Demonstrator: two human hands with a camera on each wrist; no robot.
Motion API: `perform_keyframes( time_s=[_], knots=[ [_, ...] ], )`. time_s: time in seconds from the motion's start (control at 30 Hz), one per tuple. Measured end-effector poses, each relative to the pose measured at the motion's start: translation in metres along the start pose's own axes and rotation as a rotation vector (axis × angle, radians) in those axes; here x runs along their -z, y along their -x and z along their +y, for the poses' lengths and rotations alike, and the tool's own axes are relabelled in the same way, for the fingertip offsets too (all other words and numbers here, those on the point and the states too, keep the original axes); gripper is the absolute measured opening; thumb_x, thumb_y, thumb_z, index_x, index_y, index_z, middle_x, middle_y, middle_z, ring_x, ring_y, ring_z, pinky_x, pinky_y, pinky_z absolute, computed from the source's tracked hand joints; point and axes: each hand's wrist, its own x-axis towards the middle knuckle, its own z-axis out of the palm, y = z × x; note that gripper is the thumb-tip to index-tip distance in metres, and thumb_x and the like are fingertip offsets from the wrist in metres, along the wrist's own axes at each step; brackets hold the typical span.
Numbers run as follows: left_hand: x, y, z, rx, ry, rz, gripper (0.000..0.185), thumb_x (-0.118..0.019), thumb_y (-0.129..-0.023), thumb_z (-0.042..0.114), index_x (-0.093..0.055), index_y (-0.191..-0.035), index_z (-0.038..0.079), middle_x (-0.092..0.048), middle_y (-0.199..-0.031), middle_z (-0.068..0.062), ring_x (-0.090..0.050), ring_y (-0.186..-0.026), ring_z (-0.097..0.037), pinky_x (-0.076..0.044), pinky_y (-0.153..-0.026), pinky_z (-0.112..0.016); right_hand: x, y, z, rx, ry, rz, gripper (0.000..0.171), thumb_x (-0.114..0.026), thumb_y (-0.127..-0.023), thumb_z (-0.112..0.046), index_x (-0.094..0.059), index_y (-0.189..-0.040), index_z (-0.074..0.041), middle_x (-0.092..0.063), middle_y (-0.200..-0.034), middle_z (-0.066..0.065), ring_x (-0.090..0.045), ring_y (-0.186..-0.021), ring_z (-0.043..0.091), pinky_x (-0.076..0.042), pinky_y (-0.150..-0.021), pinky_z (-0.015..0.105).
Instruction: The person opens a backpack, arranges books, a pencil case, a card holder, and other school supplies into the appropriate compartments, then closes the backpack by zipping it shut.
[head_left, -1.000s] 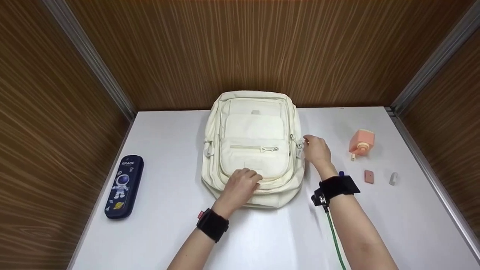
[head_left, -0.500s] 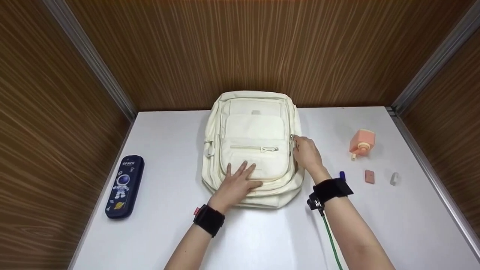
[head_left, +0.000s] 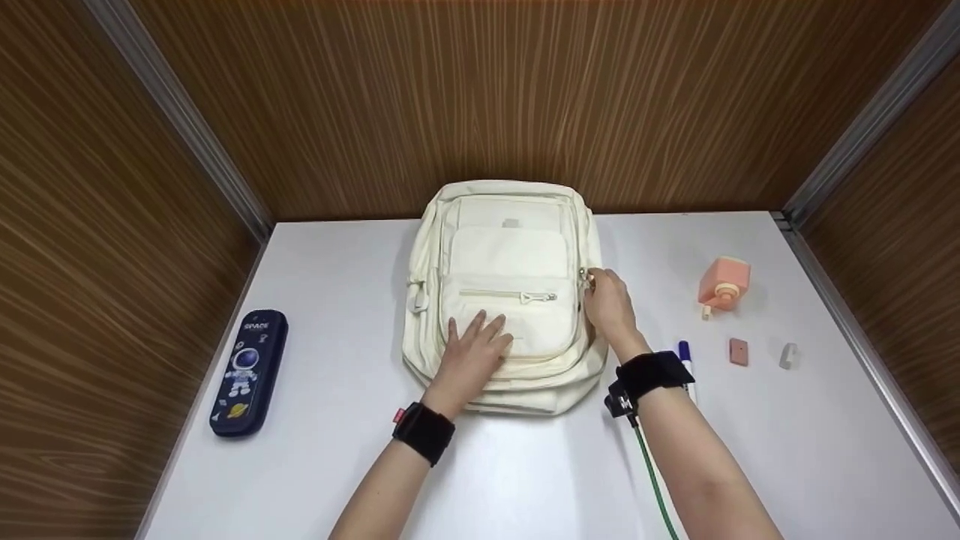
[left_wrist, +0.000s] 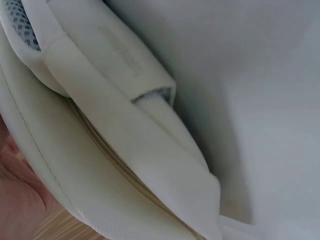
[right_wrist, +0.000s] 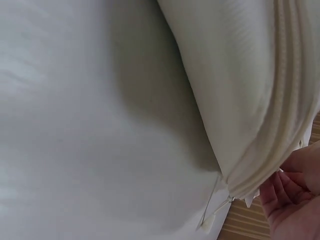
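A cream backpack (head_left: 510, 251) lies front up on the white table. My left hand (head_left: 472, 360) rests on its lower front pocket with the fingers spread. At the bag's right side, my right hand (head_left: 609, 306) pinches a zipper pull (head_left: 584, 273), mostly hidden by the fingertips. In the right wrist view the curled fingers and thumb of the right hand (right_wrist: 295, 192) meet beside the zipper tracks (right_wrist: 282, 100). The left wrist view shows the bag's lower edge and strap (left_wrist: 130, 125), with part of the left hand (left_wrist: 20, 190) behind it.
A navy pencil case (head_left: 249, 373) with an astronaut lies at the left. On the right are a pink pencil sharpener (head_left: 724, 287), a small pink block (head_left: 739, 352), a small translucent piece (head_left: 788, 356) and a blue-capped marker (head_left: 685, 352), partly behind the right wrist. A green cable (head_left: 655, 480) trails from that wrist.
My right hand has moved left from the side buckle to the zipper pull. The left hand's fingers have straightened and spread over the front pocket. More of the marker shows.
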Motion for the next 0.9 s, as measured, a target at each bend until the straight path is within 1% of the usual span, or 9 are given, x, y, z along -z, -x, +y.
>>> perform_keyframes(
  time_s=[0.13,0.23,0.3,0.37,0.47,0.53,0.63,0.73,0.9],
  knots=[
    [-0.004,-0.001,-0.001,-0.004,-0.052,-0.005,0.03,-0.069,-0.09,0.031,-0.07,-0.116,0.016,-0.051,-0.144,-0.007,-0.04,-0.135,-0.041,-0.03,-0.098,-0.071,0.001,-0.002,0.0,-0.025,-0.018,-0.025,0.038,-0.053,-0.099,-0.005,-0.053,-0.136,0.003,-0.06,-0.11,0.018,-0.061,-0.105,0.033,-0.05,-0.089,0.043],
    [-0.006,-0.002,-0.001,-0.012,-0.059,0.005,0.022,-0.064,-0.093,0.028,-0.071,-0.107,0.012,-0.052,-0.142,-0.008,-0.04,-0.134,-0.043,-0.032,-0.098,-0.07,0.003,-0.005,0.001,0.019,0.019,-0.01,0.034,-0.056,-0.098,-0.004,-0.059,-0.13,0.001,-0.063,-0.102,0.018,-0.061,-0.098,0.034,-0.05,-0.084,0.045],
    [-0.006,-0.002,0.0,0.002,-0.042,0.008,0.016,-0.062,-0.095,0.021,-0.068,-0.104,0.01,-0.053,-0.142,-0.009,-0.04,-0.134,-0.044,-0.032,-0.098,-0.069,0.005,-0.008,0.003,0.068,0.064,0.012,0.028,-0.057,-0.096,-0.002,-0.064,-0.123,0.002,-0.064,-0.095,0.019,-0.061,-0.092,0.036,-0.05,-0.08,0.048],
    [-0.006,-0.003,0.001,0.034,-0.011,0.002,0.011,-0.06,-0.095,0.008,-0.064,-0.105,0.008,-0.054,-0.14,-0.01,-0.04,-0.134,-0.043,-0.033,-0.098,-0.068,0.007,-0.009,0.004,0.113,0.109,0.037,0.023,-0.058,-0.094,0.0,-0.067,-0.116,0.004,-0.064,-0.092,0.022,-0.061,-0.088,0.04,-0.049,-0.077,0.051],
    [-0.003,-0.005,0.003,0.085,0.046,0.003,0.023,-0.054,-0.092,-0.008,-0.058,-0.11,0.005,-0.056,-0.137,-0.012,-0.043,-0.132,-0.043,-0.036,-0.096,-0.068,0.01,-0.01,0.005,0.134,0.147,0.038,0.022,-0.056,-0.096,-0.002,-0.067,-0.114,0.004,-0.062,-0.092,0.022,-0.062,-0.084,0.042,-0.049,-0.073,0.053],
    [-0.002,-0.007,0.004,0.114,0.081,0.016,0.028,-0.051,-0.091,-0.013,-0.055,-0.112,0.004,-0.058,-0.134,-0.015,-0.046,-0.129,-0.042,-0.037,-0.094,-0.068,0.012,-0.01,0.006,0.133,0.154,0.027,0.023,-0.054,-0.097,-0.002,-0.066,-0.117,0.002,-0.061,-0.094,0.022,-0.062,-0.083,0.042,-0.05,-0.072,0.053],
    [-0.001,-0.007,0.004,0.143,0.13,0.037,0.024,-0.047,-0.094,-0.012,-0.053,-0.111,0.003,-0.059,-0.132,-0.018,-0.048,-0.128,-0.043,-0.037,-0.093,-0.068,0.015,-0.009,0.007,0.145,0.169,-0.002,0.027,-0.052,-0.099,-0.002,-0.065,-0.122,0.0,-0.062,-0.099,0.022,-0.063,-0.085,0.041,-0.052,-0.071,0.051],
    [-0.001,-0.008,0.005,0.163,0.171,0.031,0.018,-0.045,-0.097,-0.007,-0.052,-0.112,0.003,-0.057,-0.133,-0.02,-0.046,-0.129,-0.043,-0.035,-0.095,-0.068,0.017,-0.007,0.008,0.161,0.187,-0.035,0.03,-0.05,-0.099,0.0,-0.064,-0.125,0.0,-0.062,-0.101,0.023,-0.064,-0.088,0.04,-0.054,-0.072,0.048],
    [0.001,-0.009,0.004,0.186,0.235,-0.004,0.012,-0.042,-0.103,0.008,-0.05,-0.111,0.003,-0.055,-0.135,-0.021,-0.044,-0.131,-0.042,-0.033,-0.097,-0.069,0.02,-0.003,0.007,0.189,0.193,-0.061,0.027,-0.048,-0.099,0.001,-0.067,-0.119,0.002,-0.059,-0.09,0.022,-0.063,-0.081,0.039,-0.053,-0.069,0.048]
  ],
)
